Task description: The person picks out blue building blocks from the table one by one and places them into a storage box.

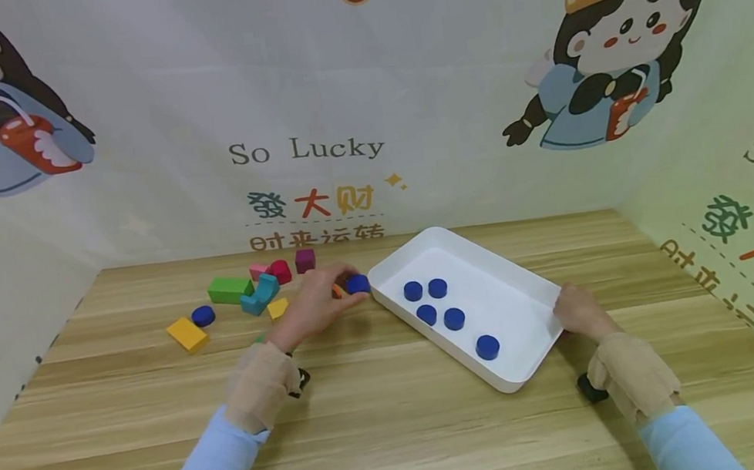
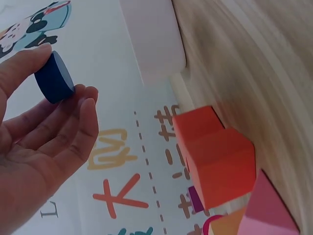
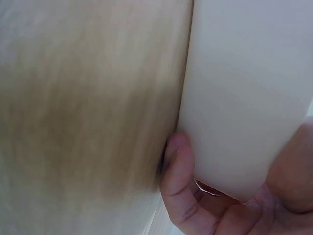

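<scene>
Between thumb and fingers, my left hand (image 1: 318,300) pinches a blue round block (image 1: 358,284), just outside the left corner of a white tray (image 1: 528,272). The left wrist view shows this blue block (image 2: 54,78) raised off the table. Several more blue round blocks (image 1: 454,319) lie inside the tray. My right hand (image 1: 580,311) grips the tray's right corner; in the right wrist view its fingers (image 3: 178,166) curl around the white wall (image 3: 239,107). An orange-red block (image 2: 215,152) stands on the table below the left hand.
Left of the hand lie a green block (image 1: 230,289), a teal curved block (image 1: 260,295), a yellow block (image 1: 187,335), another blue round block (image 1: 203,316), a red block (image 1: 279,272) and a purple cube (image 1: 305,260). A printed cloth wall (image 1: 453,164) rises behind the wooden table (image 1: 344,440).
</scene>
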Demonstrator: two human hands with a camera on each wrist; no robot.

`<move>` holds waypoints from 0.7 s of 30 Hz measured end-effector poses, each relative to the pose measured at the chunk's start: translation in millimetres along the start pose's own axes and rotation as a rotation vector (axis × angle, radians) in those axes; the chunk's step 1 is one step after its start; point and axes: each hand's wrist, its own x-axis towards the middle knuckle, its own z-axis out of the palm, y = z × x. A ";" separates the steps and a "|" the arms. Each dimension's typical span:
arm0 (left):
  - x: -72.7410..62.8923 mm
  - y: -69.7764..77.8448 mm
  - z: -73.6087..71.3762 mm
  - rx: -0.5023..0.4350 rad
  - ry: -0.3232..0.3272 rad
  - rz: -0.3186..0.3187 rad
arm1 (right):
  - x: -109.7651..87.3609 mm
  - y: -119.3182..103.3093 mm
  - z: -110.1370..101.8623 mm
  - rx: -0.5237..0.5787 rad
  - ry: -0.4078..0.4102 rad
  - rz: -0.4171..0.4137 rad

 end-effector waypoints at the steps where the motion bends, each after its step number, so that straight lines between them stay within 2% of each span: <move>1: 0.9 1.1 1.6 -0.004 -0.007 0.005 | 0.0 0.4 0.3 0.000 0.002 -0.001; 8: 6.2 7.3 10.8 -0.019 -0.052 0.009 | -0.9 1.5 1.4 -0.021 -0.007 -0.018; 14: 11.2 8.9 20.8 0.023 -0.061 0.037 | -1.5 1.4 1.4 -0.005 0.016 0.008; 21: 18.4 18.2 29.3 0.027 -0.120 -0.013 | -1.8 0.3 0.3 -0.034 0.003 -0.014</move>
